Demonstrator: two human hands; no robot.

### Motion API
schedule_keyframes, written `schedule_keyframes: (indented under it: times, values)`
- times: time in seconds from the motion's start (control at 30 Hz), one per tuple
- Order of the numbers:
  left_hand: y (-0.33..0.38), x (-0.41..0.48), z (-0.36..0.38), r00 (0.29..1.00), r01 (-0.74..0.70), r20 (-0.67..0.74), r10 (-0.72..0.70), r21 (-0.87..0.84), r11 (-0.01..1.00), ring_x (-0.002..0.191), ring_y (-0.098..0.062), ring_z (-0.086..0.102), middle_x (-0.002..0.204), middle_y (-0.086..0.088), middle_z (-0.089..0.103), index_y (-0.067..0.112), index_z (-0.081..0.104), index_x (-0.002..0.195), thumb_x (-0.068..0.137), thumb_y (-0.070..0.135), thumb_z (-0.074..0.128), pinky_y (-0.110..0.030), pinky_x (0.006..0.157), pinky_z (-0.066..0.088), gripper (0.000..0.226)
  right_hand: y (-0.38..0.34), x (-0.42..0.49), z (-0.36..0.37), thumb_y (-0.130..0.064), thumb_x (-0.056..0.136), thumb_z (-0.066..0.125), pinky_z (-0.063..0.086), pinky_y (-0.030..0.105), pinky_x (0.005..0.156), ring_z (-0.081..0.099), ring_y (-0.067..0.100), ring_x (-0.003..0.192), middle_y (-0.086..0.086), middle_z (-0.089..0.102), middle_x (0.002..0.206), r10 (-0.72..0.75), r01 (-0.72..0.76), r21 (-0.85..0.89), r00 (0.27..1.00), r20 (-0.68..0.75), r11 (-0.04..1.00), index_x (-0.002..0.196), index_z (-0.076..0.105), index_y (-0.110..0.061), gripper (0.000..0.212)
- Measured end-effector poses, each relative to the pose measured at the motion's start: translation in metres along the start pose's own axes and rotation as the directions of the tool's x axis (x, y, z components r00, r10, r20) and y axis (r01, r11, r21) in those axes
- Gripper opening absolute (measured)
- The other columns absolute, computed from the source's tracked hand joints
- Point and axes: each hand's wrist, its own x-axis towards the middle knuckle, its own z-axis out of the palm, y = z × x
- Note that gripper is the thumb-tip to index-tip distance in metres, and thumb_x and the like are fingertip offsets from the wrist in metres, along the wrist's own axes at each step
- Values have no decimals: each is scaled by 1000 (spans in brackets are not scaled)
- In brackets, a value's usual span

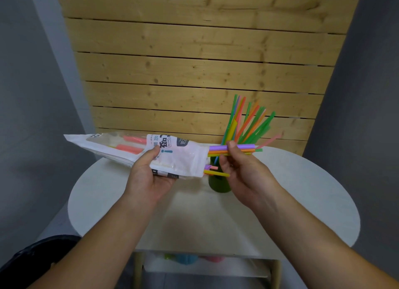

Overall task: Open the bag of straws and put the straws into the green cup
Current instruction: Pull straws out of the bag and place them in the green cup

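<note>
Your right hand point(241, 170) and the bag point(181, 157) cover most of the green cup point(219, 186); only its base shows. The bag's white print hides the middle of the straws point(217, 148) inside. Fingers of your left hand point(149, 176) are hidden beneath it. Under the table point(313, 191), blurred coloured shapes point(185, 259) cannot be identified.

Bare left hand point(149, 176), bare right hand point(244, 172), forearms uncovered to the frame edge, short thumbnails.

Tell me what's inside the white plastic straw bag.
In the white plastic bag, two pink straws show through the clear window. More coloured straws stick out of its open end, pinched by the right hand. The printed panel hides the rest.
</note>
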Motion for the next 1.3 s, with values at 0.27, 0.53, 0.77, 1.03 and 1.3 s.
schedule_keyframes:
  times: [0.27,0.53,0.77,1.03,1.3]
  values:
    - [3,5,-6,999,-20,-36,18,-52,998,88,-24,78,103,-10,79,9,68,112,94,10,64,-53,82,60,18,-9,-7,-8,-23,95,61,58,21,69,75,21,83,17,75,94,-276,276,-310,960,43,910,104,68,2,27]
    - [12,17,-18,997,-46,-66,40,-94,994,111,-30,71,117,-11,76,9,67,116,97,12,60,-55,98,54,21,-57,-9,-37,-18,97,59,60,25,75,75,18,82,14,74,95,-423,391,-352,906,-17,851,97,69,-2,19]
    - [13,22,-22,997,-52,-66,45,-108,993,113,-31,70,121,-12,74,8,64,125,97,12,58,-57,101,51,28,-92,-10,-67,-20,96,61,60,29,81,72,18,75,12,68,85,-576,481,-499,817,-45,721,89,67,-4,18]
    - [9,18,-15,998,-42,-54,37,-86,995,104,-29,74,115,-10,76,9,65,125,97,12,60,-54,89,58,29,-95,-10,-55,-26,96,62,59,36,78,75,19,75,6,74,79,-675,506,-772,725,138,386,81,70,-21,18]
    - [9,14,-16,998,-31,-47,29,-45,999,87,-26,78,100,-10,80,9,67,111,98,11,59,-51,73,63,16,-59,18,-33,-31,93,64,60,32,65,70,19,72,1,72,79,-569,436,-869,787,240,235,85,68,-24,12]
